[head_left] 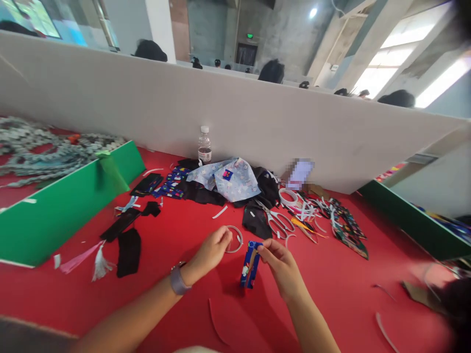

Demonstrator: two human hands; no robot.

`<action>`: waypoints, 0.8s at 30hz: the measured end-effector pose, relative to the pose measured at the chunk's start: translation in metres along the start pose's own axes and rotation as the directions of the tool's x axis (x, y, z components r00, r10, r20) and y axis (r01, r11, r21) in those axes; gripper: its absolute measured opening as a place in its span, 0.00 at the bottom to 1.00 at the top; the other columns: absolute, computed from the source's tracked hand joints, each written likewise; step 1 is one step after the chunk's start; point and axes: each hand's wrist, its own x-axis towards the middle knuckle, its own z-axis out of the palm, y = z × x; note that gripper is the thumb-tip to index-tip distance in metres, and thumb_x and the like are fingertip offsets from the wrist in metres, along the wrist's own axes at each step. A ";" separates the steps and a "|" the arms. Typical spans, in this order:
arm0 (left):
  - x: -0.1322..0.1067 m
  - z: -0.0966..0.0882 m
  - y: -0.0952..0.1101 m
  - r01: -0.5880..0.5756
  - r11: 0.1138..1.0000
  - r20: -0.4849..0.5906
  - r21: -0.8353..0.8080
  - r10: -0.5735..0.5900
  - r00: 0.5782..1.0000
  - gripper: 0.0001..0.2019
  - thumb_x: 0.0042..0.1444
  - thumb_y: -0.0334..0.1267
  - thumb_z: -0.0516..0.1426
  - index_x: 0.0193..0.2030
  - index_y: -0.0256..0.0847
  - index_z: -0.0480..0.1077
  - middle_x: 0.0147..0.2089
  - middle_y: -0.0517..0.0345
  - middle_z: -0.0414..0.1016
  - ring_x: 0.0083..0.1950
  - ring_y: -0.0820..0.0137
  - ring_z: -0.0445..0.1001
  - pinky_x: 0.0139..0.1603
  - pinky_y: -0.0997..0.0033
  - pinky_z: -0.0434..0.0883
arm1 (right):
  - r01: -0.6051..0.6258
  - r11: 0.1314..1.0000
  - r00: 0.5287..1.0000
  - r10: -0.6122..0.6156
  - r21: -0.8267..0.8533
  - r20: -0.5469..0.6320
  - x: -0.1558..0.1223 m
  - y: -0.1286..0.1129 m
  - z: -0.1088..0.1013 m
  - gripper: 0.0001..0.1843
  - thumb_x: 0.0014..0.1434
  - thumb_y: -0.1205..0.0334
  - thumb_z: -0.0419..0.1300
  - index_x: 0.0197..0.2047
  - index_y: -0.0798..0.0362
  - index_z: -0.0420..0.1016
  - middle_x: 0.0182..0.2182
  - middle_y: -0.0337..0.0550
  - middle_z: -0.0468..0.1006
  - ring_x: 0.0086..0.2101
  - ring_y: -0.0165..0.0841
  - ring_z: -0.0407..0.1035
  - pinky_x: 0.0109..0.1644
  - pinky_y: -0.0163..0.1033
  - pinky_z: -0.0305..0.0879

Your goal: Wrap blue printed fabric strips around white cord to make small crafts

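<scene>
Two bare hands over a red tabletop (331, 294), with a pale divider panel (110, 88) along the far side. Beyond it, a grey concrete room: bright windows (380, 59) at right, a lit green sign (250, 36), dark tops of several heads (271, 72). Left hand (211, 250) with fingertips pinched on a pale ring (241, 239), raised on edge rather than lying flat. Right hand (281, 264) pinching the top end of a blue patterned strip (250, 267), upright between both hands, just right of the ring; contact of its lower end with the table impossible to tell.

Green boards at both flanks: left board (73, 206) slanting in from the near corner, right board (405, 220) farther off, well apart from the right hand. Along the panel, a bottle (205, 146), a light blue cloth (239, 184), scissors (273, 215) and a tape roll (282, 197). Black pieces (128, 252) out to the left. Broad red stretches beside both forearms, widest at right; tightest toward the scissors, near and beyond the strip.
</scene>
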 end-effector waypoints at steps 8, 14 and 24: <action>-0.010 -0.022 -0.018 0.075 0.977 -0.029 0.199 -0.070 0.997 0.22 0.62 0.51 0.43 0.19 0.42 0.55 0.17 0.66 0.54 0.21 0.73 0.58 0.25 0.72 0.53 | -0.158 0.987 0.984 0.155 0.022 0.082 0.004 0.035 0.002 0.16 0.49 0.49 0.66 0.28 0.53 0.69 0.24 0.34 0.65 0.26 0.27 0.55 0.32 0.32 0.54; -0.012 -0.034 -0.024 0.052 0.950 -0.012 0.308 -0.051 0.999 0.15 0.53 0.46 0.57 0.22 0.39 0.64 0.19 0.65 0.63 0.24 0.73 0.62 0.27 0.74 0.56 | -0.201 0.980 0.974 0.200 0.002 0.102 0.007 0.053 -0.005 0.16 0.49 0.48 0.65 0.30 0.52 0.70 0.27 0.36 0.68 0.29 0.29 0.60 0.34 0.33 0.58; 0.012 -0.040 -0.034 -0.035 0.959 -0.058 0.282 0.054 0.997 0.06 0.54 0.39 0.56 0.31 0.40 0.72 0.33 0.57 0.75 0.35 0.67 0.71 0.38 0.70 0.64 | -0.115 0.985 0.984 0.131 -0.131 0.122 0.010 0.053 0.005 0.22 0.44 0.42 0.66 0.27 0.55 0.73 0.21 0.35 0.67 0.22 0.26 0.57 0.27 0.33 0.53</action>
